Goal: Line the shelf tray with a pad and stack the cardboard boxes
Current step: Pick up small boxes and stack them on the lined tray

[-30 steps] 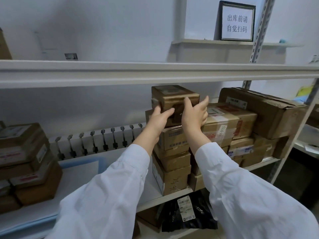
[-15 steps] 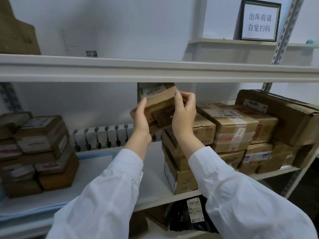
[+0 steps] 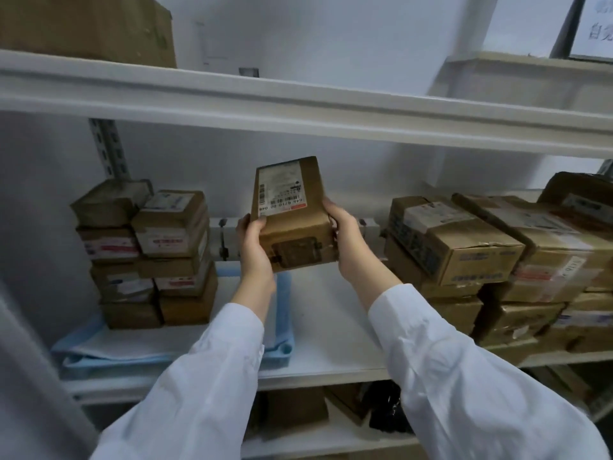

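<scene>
A brown cardboard box with a white shipping label on top hangs tilted in the air above the middle of the shelf. My left hand grips its left side and my right hand grips its right side. On the left of the shelf, two columns of stacked boxes stand on a blue-edged white pad. A larger pile of boxes fills the right side of the shelf.
A white shelf beam runs close above the held box. A big carton stands on the upper shelf at left. A perforated upright is at the back left. Dark bags and boxes lie on the lower shelf.
Both hands lifted the box off the right pile and carried it left toward the middle of the shelf. The view has swung left, bringing the left stacks nearer the centre.
</scene>
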The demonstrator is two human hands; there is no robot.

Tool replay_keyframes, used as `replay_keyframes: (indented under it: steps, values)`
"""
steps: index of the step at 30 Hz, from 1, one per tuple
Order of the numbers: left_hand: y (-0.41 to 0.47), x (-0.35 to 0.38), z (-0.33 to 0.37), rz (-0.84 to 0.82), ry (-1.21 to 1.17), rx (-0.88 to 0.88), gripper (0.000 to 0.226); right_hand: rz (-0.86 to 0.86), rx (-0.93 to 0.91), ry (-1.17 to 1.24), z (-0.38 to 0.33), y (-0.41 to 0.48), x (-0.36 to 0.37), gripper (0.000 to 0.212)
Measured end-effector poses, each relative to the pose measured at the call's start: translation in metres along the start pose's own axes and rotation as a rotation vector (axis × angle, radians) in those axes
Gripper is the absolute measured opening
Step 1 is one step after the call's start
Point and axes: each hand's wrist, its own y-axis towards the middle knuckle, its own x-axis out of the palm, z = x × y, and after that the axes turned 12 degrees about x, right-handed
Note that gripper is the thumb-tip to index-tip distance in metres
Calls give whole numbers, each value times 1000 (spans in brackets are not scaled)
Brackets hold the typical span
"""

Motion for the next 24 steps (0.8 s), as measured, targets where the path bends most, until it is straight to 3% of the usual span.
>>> replay_keyframes:
  steps: [9,15,24]
  values:
    - [21,-80,-6,89,205,-155,43,-55,229,-80,70,44,47,42]
    - [30,-121,-10,-11,324,-259,40,-11,387,-139,105,63,56,39]
    - [45,-147,-40,-55,409,-327,46,48,449,-222,131,86,65,35]
